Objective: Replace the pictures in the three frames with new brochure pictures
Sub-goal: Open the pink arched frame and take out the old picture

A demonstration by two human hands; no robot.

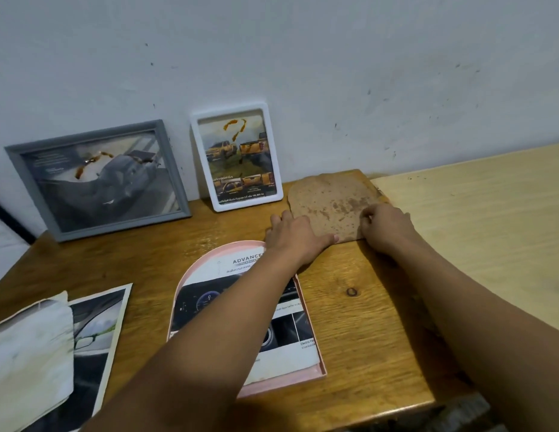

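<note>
A brown arched backing board (pixel 331 204) lies flat on the table (pixel 359 322) at two o'clock from the pink arched frame (pixel 315 374). The left hand (pixel 295 235) presses its left edge with straight fingers; the right hand (pixel 386 224) pinches its right edge. At eleven o'clock, a grey frame (pixel 166 157) and a white frame (pixel 273 157) lean on the wall (pixel 365 73).

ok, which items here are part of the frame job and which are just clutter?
Job:
grey square frame
white rectangular frame
pink arched frame holding a brochure picture
brown arched backing board, both hands on it: left, right

Lying about:
loose car picture
worn whitish sheet
</note>
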